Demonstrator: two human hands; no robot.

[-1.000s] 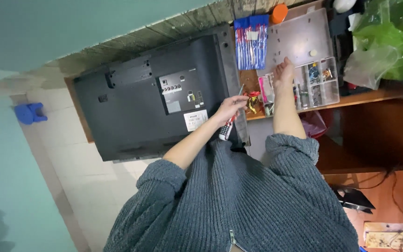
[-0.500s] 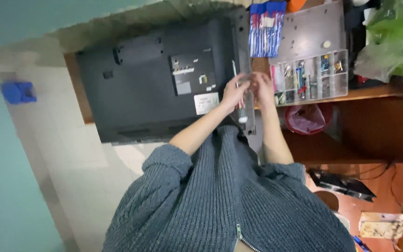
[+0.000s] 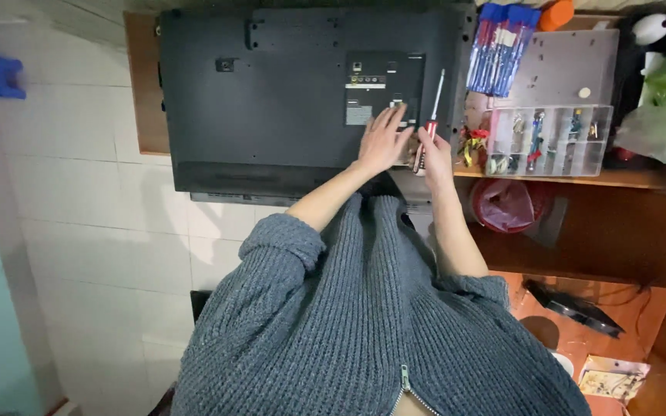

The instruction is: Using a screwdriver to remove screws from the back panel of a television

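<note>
I am reaching both arms forward from my chest, sleeves of my grey knitted sweater pushed up so that both forearms are bare. My left arm is stretching out at a slant, and my left hand (image 3: pixel 383 139) is lying flat, palm down, with the fingers extended and slightly spread. My right arm is running straighter ahead, elbow bent close to my body. My right hand (image 3: pixel 433 150) is curling into a closed grip, the fingers wrapping round and the knuckles facing up, wrist fairly straight. The two hands are sitting just beside each other, almost touching at the thumbs, left flat and right clenched.
</note>
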